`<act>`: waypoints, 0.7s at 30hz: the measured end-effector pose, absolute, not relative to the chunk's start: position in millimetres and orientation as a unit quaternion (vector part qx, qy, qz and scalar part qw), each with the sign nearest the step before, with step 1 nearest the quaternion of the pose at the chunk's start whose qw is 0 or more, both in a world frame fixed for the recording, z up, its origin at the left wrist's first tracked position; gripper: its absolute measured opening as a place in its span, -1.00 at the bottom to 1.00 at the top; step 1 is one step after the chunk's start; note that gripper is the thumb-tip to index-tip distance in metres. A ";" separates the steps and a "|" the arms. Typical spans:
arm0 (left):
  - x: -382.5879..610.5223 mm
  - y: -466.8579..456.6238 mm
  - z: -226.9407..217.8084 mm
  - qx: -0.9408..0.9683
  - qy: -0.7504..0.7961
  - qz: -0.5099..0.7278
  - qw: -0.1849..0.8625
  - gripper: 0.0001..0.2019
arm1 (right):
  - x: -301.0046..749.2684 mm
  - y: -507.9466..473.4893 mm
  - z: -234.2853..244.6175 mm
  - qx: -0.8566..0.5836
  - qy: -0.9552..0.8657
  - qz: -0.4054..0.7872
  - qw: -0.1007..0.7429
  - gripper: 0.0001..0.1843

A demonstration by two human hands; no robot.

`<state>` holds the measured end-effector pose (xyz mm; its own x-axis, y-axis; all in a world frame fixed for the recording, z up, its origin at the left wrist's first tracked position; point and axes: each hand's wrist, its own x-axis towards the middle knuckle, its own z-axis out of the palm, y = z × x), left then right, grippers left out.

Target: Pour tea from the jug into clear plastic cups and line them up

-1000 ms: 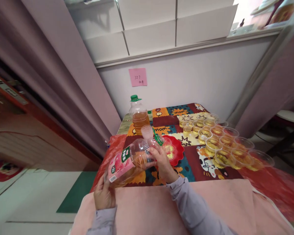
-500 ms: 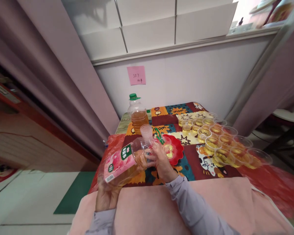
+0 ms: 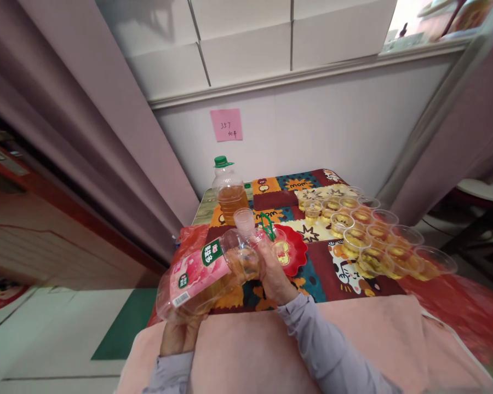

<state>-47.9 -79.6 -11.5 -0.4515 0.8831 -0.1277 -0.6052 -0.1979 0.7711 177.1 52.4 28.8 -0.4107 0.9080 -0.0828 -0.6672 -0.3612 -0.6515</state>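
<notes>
A large clear plastic bottle (image 3: 201, 273) with a pink label and a little amber liquid lies tilted, neck pointing toward a red plate (image 3: 293, 249). My left hand (image 3: 179, 334) grips its base from below. My right hand (image 3: 271, 271) is closed round the bottle's neck and green handle (image 3: 267, 227), near a small clear cup (image 3: 279, 241) on the plate. Another small clear cup (image 3: 245, 219) stands just behind the neck.
A second bottle (image 3: 229, 191) with a green cap and amber liquid stands at the table's far left. Several clear cups (image 3: 370, 235) holding amber liquid sit in rows on the right of the colourful tablecloth. A pink note (image 3: 226, 124) hangs on the wall. Pink cloth covers my lap.
The bottle's base has swung lower and left, with my left hand moving down under it. The neck stays by the plate; my right hand barely moved.
</notes>
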 end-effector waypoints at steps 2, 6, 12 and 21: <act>-52.7 -79.1 -14.2 0.174 0.366 0.752 0.520 -0.33 | 176.8 53.2 27.9 -0.223 -0.274 0.793 0.497 -0.27; -61.4 -79.7 -22.4 0.173 0.358 0.756 0.520 -0.31 | 176.9 55.6 24.4 -0.224 -0.275 0.801 0.483 -0.23; -83.1 -81.8 -41.9 0.153 0.331 0.752 0.550 -0.36 | 176.9 59.5 20.5 -0.230 -0.258 0.817 0.462 -0.31; -84.6 -83.1 -34.8 0.151 0.334 0.757 0.541 -0.11 | 175.4 60.3 19.3 -0.237 -0.221 0.831 0.452 -0.39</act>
